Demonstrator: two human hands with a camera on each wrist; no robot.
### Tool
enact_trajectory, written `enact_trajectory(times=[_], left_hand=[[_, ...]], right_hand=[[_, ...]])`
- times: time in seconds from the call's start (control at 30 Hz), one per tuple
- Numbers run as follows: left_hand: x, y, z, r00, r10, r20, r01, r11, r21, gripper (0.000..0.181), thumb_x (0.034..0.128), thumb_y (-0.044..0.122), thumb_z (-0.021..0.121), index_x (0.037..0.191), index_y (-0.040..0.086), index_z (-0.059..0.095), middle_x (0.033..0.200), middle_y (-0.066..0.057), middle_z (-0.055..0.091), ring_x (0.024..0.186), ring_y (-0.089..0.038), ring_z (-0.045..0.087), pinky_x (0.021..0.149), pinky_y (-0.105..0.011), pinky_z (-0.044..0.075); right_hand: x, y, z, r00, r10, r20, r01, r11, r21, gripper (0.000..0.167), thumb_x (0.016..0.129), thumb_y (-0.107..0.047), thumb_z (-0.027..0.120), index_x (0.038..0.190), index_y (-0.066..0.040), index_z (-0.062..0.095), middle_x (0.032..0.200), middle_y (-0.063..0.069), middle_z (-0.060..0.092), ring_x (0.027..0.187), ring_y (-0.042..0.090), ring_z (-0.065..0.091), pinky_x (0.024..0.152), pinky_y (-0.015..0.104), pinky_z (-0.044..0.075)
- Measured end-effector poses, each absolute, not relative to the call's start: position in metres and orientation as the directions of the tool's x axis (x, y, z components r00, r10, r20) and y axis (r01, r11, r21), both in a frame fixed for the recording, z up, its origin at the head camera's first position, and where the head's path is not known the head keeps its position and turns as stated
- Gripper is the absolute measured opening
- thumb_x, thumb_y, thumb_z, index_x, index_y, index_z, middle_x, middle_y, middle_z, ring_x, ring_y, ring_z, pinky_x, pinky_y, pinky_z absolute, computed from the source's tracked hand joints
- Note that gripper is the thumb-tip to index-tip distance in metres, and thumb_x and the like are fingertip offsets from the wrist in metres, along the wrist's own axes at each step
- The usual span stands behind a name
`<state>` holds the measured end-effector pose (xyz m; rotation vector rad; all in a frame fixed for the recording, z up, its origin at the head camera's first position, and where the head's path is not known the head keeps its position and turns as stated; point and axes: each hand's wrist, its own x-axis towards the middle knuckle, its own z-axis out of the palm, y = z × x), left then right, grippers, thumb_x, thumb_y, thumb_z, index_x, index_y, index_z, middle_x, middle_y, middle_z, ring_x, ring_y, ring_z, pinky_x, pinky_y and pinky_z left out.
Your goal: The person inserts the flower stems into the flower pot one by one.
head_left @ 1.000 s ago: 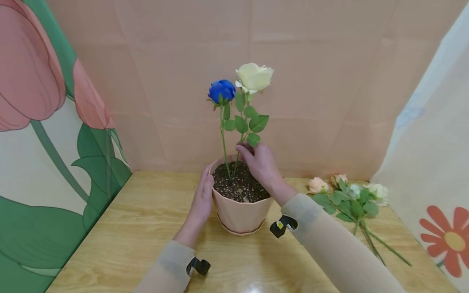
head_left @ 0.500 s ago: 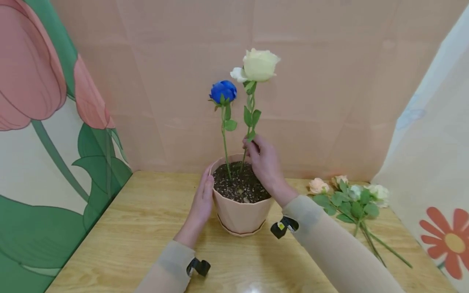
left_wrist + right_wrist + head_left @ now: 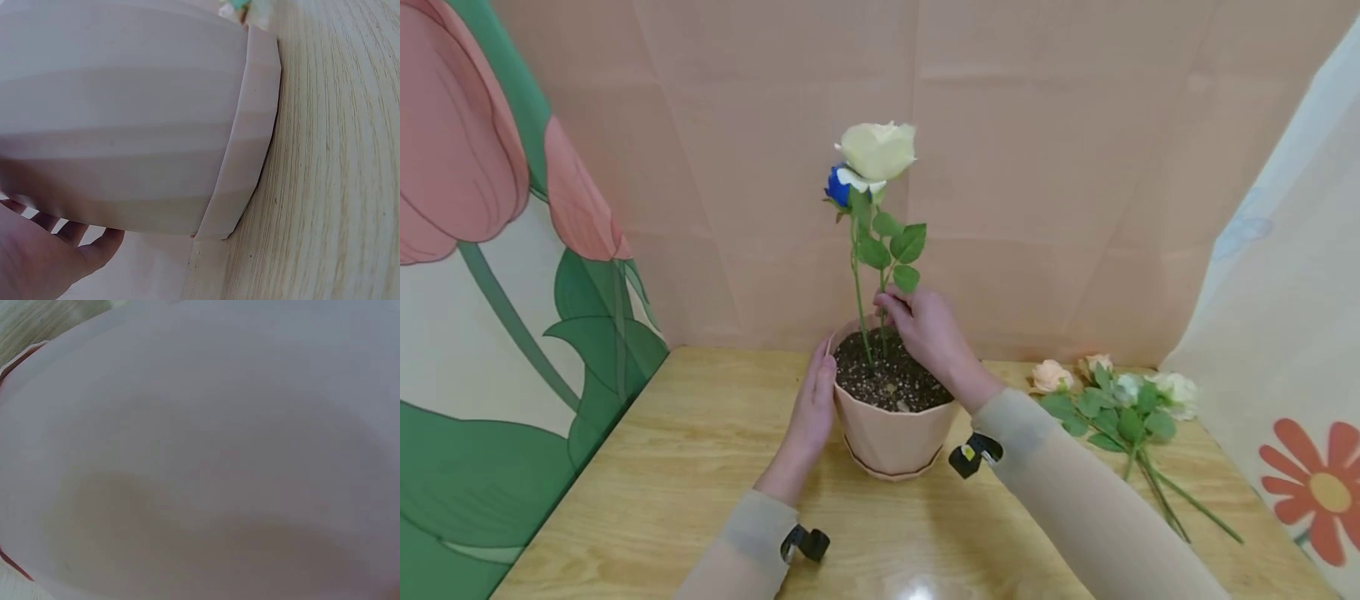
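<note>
The white rose (image 3: 877,152), set in the pot (image 3: 891,437) beside the blue rose (image 3: 836,188), is pinched by its stem in the right grip (image 3: 929,329), while the pot's left side is touched by the spread left grip (image 3: 813,406).

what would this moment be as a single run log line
left hand: against pot side | right hand: holds white rose | blue rose: stem in soil | loose flowers: lying on table, right side

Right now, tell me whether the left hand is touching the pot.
Touching. The head view shows the left hand laid against the outer side of the pot, with no visible gap between them.
</note>
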<state>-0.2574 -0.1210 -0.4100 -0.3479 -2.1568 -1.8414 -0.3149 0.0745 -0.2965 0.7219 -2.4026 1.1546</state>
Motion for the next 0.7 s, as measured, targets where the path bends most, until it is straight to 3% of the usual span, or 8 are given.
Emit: enact_trajectory(times=[0.2,0.37,0.7], left_hand=[[-0.257,-0.119,-0.406,-0.928,0.003,0.374,0.370,0.151,0.917,0.063,0.1208,0.046,0.027,0.176,0.015,0.029,0.179,-0.012,0.032,0.164,-0.034,0.027,0.134,-0.059,0.019],[-0.258,-0.116,-0.404,-0.926,0.007,0.377,0.374,0.144,0.916,0.063,0.1211,0.044,0.025,0.176,0.013,0.028,0.179,-0.013,0.030,0.165,-0.034,0.026,0.134,-0.059,0.018],[-0.258,-0.116,-0.408,-0.937,0.004,0.348,0.343,0.180,0.922,0.063,0.1212,0.046,0.025,0.177,0.016,0.026,0.181,-0.010,0.027,0.165,-0.036,0.024,0.133,-0.063,0.018]], right_hand=[[-0.318,0.076,-0.293,-0.817,-0.302,0.492,-0.572,0.532,-0.624,0.024,0.115,-0.017,0.061,0.113,-0.003,0.081,0.085,0.007,0.076,0.080,0.024,0.072,0.072,0.038,0.057],[-0.320,0.079,-0.293,-0.803,-0.326,0.498,-0.589,0.560,-0.583,0.025,0.116,-0.019,0.061,0.104,-0.007,0.079,0.082,0.005,0.074,0.077,0.021,0.068,0.070,0.037,0.053],[-0.321,0.082,-0.303,-0.829,-0.287,0.480,-0.554,0.532,-0.640,0.022,0.115,-0.020,0.063,0.104,-0.009,0.079,0.083,0.005,0.073,0.076,0.019,0.064,0.070,0.037,0.053]])
